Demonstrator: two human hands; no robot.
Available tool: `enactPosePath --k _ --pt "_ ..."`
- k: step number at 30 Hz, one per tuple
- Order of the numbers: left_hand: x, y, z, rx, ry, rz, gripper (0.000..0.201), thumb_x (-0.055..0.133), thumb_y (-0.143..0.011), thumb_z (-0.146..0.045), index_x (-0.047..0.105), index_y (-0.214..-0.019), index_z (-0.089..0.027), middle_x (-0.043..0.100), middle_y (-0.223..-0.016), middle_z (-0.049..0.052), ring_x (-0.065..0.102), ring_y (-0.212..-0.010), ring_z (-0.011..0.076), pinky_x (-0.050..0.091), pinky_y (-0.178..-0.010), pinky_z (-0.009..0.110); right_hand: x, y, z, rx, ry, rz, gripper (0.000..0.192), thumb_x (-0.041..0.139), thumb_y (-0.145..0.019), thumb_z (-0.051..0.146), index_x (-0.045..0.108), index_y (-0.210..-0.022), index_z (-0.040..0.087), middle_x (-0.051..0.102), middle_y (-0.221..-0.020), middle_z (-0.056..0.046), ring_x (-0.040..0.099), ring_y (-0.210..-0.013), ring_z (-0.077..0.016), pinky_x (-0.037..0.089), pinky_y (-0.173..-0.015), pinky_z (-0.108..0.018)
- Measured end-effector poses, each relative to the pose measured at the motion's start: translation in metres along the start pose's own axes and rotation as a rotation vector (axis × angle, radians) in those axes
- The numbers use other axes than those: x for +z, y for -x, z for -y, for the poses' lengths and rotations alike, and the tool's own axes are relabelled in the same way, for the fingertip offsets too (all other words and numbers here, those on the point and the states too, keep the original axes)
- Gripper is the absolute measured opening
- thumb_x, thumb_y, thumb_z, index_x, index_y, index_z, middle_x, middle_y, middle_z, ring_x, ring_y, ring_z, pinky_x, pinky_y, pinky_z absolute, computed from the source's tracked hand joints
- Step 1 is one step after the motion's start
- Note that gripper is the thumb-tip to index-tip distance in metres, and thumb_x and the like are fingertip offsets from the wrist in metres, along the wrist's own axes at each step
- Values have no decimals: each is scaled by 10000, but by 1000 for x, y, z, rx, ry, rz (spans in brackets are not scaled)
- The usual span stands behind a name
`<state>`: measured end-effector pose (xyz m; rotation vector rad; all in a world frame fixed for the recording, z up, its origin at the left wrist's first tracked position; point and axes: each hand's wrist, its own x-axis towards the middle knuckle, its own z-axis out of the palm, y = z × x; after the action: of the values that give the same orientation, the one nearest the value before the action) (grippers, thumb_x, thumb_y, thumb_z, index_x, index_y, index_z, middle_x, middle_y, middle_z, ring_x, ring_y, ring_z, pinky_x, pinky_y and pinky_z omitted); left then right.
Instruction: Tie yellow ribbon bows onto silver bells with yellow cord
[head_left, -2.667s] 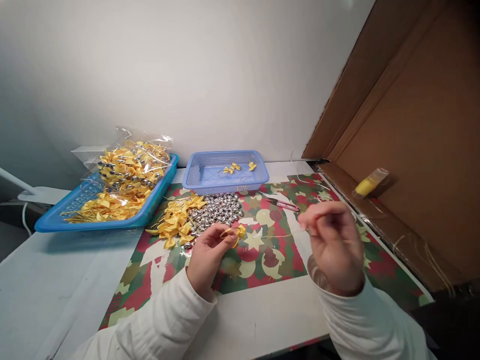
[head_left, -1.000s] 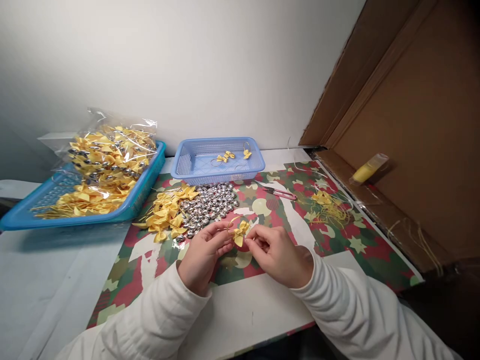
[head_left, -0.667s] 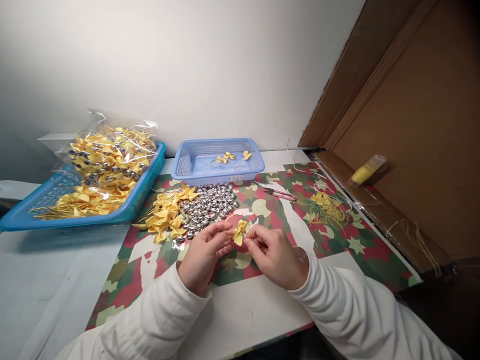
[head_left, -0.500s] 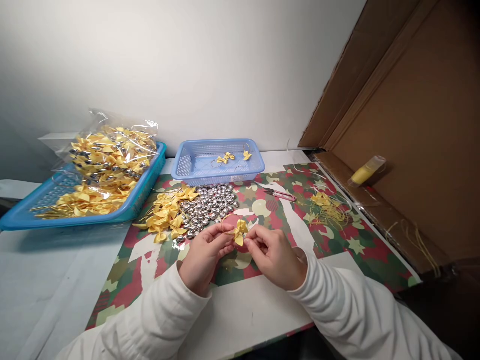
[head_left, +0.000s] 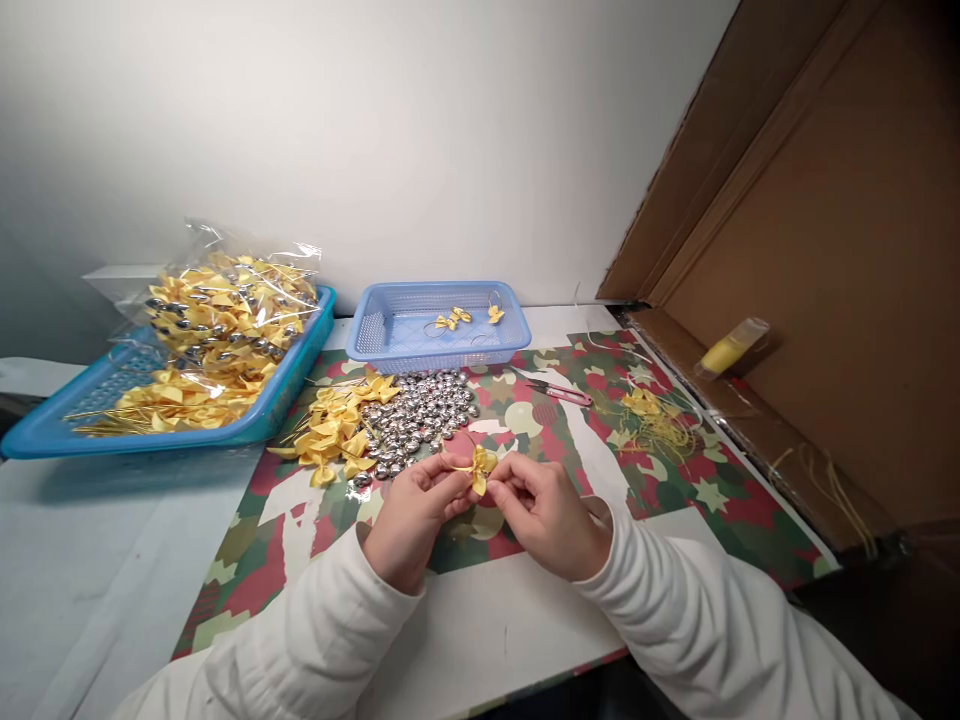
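Between my two hands is a yellow ribbon bow (head_left: pixel 481 468) with a thin gold tie curving up from it. My left hand (head_left: pixel 420 510) is closed, its thumb and fingers pinching the bow's left side. My right hand (head_left: pixel 544 510) is closed too, its fingertips pinching the bow's right edge. Just beyond my left hand lies a heap of shiny silver bells or beads (head_left: pixel 424 415); their exact kind is hard to tell. Left of that heap are several loose yellow bows (head_left: pixel 330 430) with gold ties.
A blue basket (head_left: pixel 439 360) at the back holds a few bows. Another blue tray (head_left: pixel 285 400) at left carries a filled plastic bag (head_left: pixel 232 300). Thread snips (head_left: pixel 559 391) and tangled yellow thread (head_left: pixel 660 425) lie right. A yellow thread spool (head_left: pixel 731 348) rests by the cardboard wall (head_left: pixel 825 250).
The bow has turned slightly between my fingers, and its tie has shifted. Both hands stay in nearly the same place. The view has moved a little.
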<state>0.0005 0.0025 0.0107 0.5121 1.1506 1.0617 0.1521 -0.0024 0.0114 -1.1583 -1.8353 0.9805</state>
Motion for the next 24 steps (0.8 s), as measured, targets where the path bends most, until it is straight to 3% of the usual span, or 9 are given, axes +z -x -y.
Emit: enactPosePath --k 10,17,24 --pt "2 3 0 12 -31 9 258 773 -514 -207 623 -714 -143 608 -596 -31 559 -526 78 468 -544 189 0 -1 0 7 -20 -3 140 481 -837 184 518 -704 164 440 -520 58 352 -442 -61 271 -450 -189" --pt "0 6 -9 350 -319 34 157 746 -593 -268 650 -618 -146 620 -593 5 553 -561 117 456 -546 212 -1 0 0 -4 -54 -7 119 477 -833 185 510 -719 174 427 -523 63 347 -440 -62 271 -445 -191" --pt "-5 8 -9 373 -477 61 230 723 -664 -354 637 -620 -145 614 -591 18 546 -553 128 440 -517 214 -2 1 0 -17 -59 8 117 466 -838 180 509 -730 175 452 -552 51 368 -453 -64 291 -449 -189"
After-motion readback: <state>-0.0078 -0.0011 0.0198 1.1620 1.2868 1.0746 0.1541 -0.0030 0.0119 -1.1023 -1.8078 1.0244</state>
